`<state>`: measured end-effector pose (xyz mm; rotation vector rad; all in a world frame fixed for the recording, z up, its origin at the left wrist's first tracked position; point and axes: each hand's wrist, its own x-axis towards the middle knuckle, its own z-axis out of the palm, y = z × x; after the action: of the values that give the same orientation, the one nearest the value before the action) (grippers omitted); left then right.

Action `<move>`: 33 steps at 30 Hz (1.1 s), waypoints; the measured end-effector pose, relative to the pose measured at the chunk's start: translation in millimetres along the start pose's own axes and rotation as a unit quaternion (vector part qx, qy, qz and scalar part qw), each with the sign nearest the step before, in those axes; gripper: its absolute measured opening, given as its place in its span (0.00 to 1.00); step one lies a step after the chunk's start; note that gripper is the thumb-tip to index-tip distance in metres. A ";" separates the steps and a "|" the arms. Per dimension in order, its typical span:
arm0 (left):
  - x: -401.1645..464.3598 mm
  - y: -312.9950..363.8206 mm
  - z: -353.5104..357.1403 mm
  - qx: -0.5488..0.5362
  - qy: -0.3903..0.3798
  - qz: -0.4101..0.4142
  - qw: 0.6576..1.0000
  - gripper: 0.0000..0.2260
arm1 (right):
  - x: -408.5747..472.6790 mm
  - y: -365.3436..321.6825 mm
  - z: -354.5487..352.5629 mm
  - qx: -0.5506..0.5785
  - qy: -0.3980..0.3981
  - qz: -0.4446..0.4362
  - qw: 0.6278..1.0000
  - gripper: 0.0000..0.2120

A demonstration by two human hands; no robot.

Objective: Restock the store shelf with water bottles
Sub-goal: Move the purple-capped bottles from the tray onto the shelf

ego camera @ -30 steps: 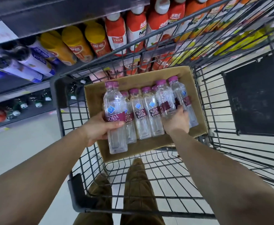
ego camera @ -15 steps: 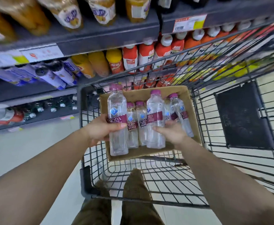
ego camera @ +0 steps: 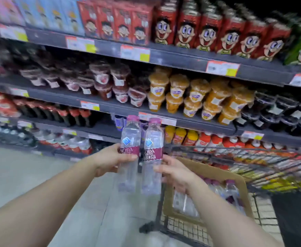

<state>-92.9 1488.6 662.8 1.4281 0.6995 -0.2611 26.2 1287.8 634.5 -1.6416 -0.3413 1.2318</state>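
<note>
**Q:** Head view. State the pose of each hand.

**A:** Both my forearms reach forward and up from the lower corners. My left hand (ego camera: 113, 158) is wrapped round the left bottle (ego camera: 129, 152) at label height, thumb across the front of the band. My right hand (ego camera: 175, 172) grips the right bottle (ego camera: 152, 157) from its right side, just below the label, fingers curled round the body. Neither hand is spread; each is closed on its own bottle.

**Q:** Position of the bottles?

**A:** Both are upright, side by side, close enough that I cannot tell whether they touch. They are held in the air in front of the store shelf (ego camera: 164, 120), apart from it, above the floor and to the left of the shopping cart (ego camera: 217, 154).

**Q:** Appearance?

**A:** Clear plastic, clear contents, purple-pink caps, a maroon label band round the middle, a blue diamond mark above the band.

**Q:** Legible text?

**A:** "SODA" in large letters on each band. The smaller line beneath it is too blurred to read.

**Q:** Remaining stock?

**A:** More bottles (ego camera: 230, 191) with the same caps lie in the cardboard box (ego camera: 199, 168) inside the cart, behind my right wrist. The price tags on the shelf edges are blurred and unreadable.
</note>
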 end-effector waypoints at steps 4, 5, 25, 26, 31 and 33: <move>-91.1 -7.5 -116.3 -0.029 0.075 0.049 0.996 0.25 | 15.3 -75.9 137.3 -0.035 -0.073 -0.075 0.994 0.21; -116.6 -8.9 -144.2 -0.041 0.096 0.063 0.993 0.29 | 18.3 -92.6 170.7 -0.053 -0.089 -0.094 0.990 0.21; -338.9 -21.3 -464.8 -0.146 0.403 0.274 0.861 0.17 | 107.3 -305.4 546.7 -0.168 -0.214 -0.326 0.905 0.20; -334.6 -19.1 -480.7 -0.151 0.410 0.279 0.855 0.23 | 120.1 -313.9 554.8 -0.172 -0.204 -0.326 0.907 0.23; -298.2 3.8 -561.4 -0.171 0.449 0.286 0.829 0.33 | 197.1 -363.4 586.8 -0.158 -0.210 -0.331 0.906 0.23; -284.1 19.0 -592.5 -0.170 0.453 0.282 0.829 0.38 | 226.1 -388.0 595.7 -0.149 -0.210 -0.329 0.908 0.24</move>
<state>-471.4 1991.9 851.9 1.2974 0.9666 1.0333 -248.3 1946.2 853.0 -1.3074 -1.2966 1.0155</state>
